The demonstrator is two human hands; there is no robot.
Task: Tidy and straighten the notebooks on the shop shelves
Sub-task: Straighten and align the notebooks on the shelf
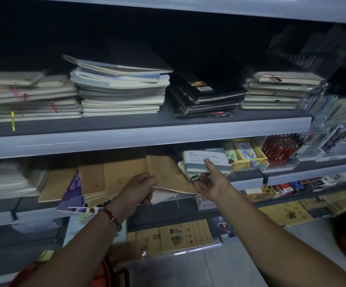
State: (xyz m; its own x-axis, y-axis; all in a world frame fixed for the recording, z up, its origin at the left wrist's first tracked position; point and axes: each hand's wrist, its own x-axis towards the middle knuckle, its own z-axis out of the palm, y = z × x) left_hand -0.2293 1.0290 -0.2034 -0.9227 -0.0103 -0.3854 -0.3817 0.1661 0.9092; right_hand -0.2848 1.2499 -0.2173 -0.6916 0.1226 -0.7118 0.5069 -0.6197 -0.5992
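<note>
Stationery shop: tiered display shelves (147,135) stacked with notebooks (120,96), boxed pens (279,152).

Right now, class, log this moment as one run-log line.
left hand: grips brown notebooks | right hand: thumb on white notebook | middle shelf: four stacks
</note>
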